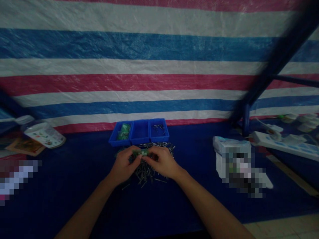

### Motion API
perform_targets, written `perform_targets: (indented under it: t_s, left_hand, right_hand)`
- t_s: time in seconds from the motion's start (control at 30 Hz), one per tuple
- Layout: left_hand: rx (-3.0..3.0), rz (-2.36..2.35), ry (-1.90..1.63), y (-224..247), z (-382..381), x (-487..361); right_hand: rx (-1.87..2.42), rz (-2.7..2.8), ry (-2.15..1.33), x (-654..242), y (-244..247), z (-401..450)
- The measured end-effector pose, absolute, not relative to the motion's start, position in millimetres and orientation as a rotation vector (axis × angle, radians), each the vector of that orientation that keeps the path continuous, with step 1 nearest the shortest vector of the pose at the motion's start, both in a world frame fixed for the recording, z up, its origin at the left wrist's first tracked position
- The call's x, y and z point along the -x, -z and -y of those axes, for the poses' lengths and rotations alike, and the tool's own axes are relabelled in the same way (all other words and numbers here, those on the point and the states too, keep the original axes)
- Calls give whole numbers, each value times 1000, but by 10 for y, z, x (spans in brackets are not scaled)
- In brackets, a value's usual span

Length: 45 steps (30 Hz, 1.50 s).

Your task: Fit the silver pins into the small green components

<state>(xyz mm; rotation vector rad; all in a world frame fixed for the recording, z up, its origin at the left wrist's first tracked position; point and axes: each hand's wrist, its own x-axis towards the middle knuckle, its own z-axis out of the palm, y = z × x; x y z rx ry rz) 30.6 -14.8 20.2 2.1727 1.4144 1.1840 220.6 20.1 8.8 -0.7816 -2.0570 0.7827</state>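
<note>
Ok, our L grip (126, 162) & R grip (163, 161) both pinching sm. green packet (144, 152), L blue bin (116, 143) w/ green bags (124, 131), R blue bin (159, 138) w/ thin metal pcs (159, 127).

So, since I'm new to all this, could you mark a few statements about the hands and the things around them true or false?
1. The left hand and right hand both hold a small green item. True.
2. The left hand lies flat on the table. False: its fingers grip the small green item.
3. Loose thin metal pieces lie in a pile on the table around the hands. True.
4. The rightmost blue bin holds green items. False: those are in the leftmost blue bin; the rightmost has a few thin pieces.
5. The striped sheet behind the table is only green and yellow. False: its stripes are red, white and blue.
</note>
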Motion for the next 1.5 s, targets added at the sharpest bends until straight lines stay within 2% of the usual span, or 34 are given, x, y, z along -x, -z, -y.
perform_targets:
  t_s: [1.1,1.27,1.37,1.5]
  left_hand:
    - [-2140,-1417,-1177,-199,127,-262]
    - [-2107,-1472,-1208,-152,117,-215]
    - [-2074,-1532,-1231,-128,100,-172]
    - [-1992,-1570,-1262,-151,83,-161]
  right_hand:
    - [766,2129,-692,-2244,-76,-263]
    - [927,2241,-405,-2566,-330,-95]
    - [1163,1967,-109,-3075,-365,187]
    - [1581,1621,354,-3910,-132,536]
